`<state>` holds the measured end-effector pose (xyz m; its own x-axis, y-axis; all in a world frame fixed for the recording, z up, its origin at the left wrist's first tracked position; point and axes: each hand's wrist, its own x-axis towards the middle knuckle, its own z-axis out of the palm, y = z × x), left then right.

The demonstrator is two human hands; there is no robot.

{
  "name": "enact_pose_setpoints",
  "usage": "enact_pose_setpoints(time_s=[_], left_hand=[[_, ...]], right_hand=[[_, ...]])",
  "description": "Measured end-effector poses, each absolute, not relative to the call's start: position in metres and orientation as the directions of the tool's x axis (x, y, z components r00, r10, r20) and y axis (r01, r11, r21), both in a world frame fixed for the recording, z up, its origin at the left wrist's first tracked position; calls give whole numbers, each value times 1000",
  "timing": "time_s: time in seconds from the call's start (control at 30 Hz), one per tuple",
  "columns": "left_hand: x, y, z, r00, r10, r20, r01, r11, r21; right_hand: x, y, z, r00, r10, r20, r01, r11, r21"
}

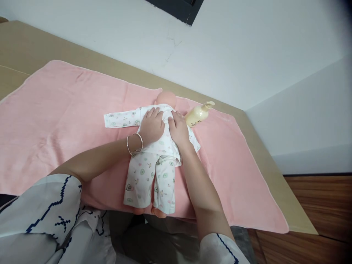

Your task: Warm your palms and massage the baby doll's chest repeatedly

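A baby doll (166, 98) lies on a pink blanket (82, 95), its head toward the wall and its feet at the near edge. It wears a white patterned top (162, 143) and matching trousers (141, 179). My left hand (152, 124), with a bracelet (134, 143) at the wrist, rests flat on the left side of the doll's upper body, fingers stretched out. On the right side my right hand (178, 128) lies flat too, its fingers extended. One sleeve reaches out to the left; the other slants down to the right, partly behind my right hand.
A pale yellow pump bottle (197, 114) is on the blanket just right of the doll's shoulder, leaning in the view. The blanket covers most of a tan table (291, 209), which meets a white wall (110, 33). Brown wood flooring (324, 205) shows at lower right.
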<state>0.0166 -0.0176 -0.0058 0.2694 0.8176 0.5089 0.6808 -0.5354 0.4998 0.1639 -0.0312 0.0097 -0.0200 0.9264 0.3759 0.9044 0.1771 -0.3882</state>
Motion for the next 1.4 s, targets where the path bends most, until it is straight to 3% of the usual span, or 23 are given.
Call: enact_pose_setpoints(time_s=[0.23, 0.43, 0.53, 0.87, 1.17, 1.27, 1.4], left_hand=[[10, 4, -9, 184, 846, 501, 657, -485, 577], [14, -11, -11, 224, 779, 585, 670, -559, 488], [14, -14, -11, 205, 771, 603, 659, -564, 497], [16, -1, 0, 228, 867, 442, 708, -460, 536], [15, -13, -3, 222, 794, 566, 681, -541, 493], [15, -13, -3, 194, 803, 564, 679, -524, 514], [14, -12, -3, 188, 808, 559, 677, -519, 523]], right_hand=[[124, -59, 24, 19, 917, 398, 972, 77, -223], [153, -31, 17, -61, 953, 297, 886, 189, -424], [160, -23, 16, -54, 959, 278, 885, 175, -432], [114, -70, 39, 58, 939, 340, 992, -16, -123], [165, -28, 16, -18, 948, 318, 861, 176, -477], [159, -34, 18, -8, 925, 380, 893, 178, -414], [137, -54, 27, 20, 909, 417, 978, 69, -198]])
